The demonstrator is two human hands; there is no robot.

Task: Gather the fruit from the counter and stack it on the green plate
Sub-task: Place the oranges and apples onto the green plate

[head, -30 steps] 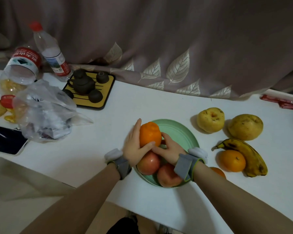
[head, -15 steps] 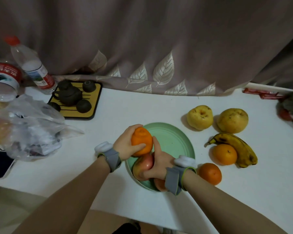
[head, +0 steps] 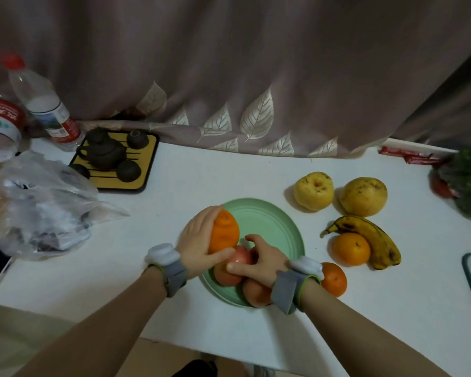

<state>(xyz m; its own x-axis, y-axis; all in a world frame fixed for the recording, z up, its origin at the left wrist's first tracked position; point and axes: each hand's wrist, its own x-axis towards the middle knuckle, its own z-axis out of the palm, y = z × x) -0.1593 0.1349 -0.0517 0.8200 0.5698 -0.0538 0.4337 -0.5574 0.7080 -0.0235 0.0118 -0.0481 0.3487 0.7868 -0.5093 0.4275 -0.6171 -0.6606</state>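
**Both hands on the plate stack, five fruit left on the counter**

Left hand (head: pixel 199 240) is wrapped around a large orange (head: pixel 225 231), fingers curled over its far side and thumb under its near edge. That orange sits above the left rim of the green plate (head: pixel 275 224), leaning on the red apples below it

Right hand (head: pixel 259 261) lies over the apples on the near half of the plate, fingers spread and bent, thumb pressed against the left apple (head: pixel 226 276). Cannot tell if it actually grips one or just steadies the pile. A second apple (head: pixel 256 293) shows under the right wrist at the plate's near rim. Between the two hands a bit of pinkish apple (head: pixel 241 255) is visible

Far half of the plate is bare

On the white counter (head: pixel 201 180), right of the plate:
- two yellow pears (head: pixel 313 191) (head: pixel 363 196) side by side, well apart from the plate
- banana (head: pixel 370 239), spotted, with an orange (head: pixel 351 248) touching its inner curve
- smaller orange (head: pixel 335 278) just beside the plate's right rim, by the right wristband

Both wrists carry grey straps with white pods
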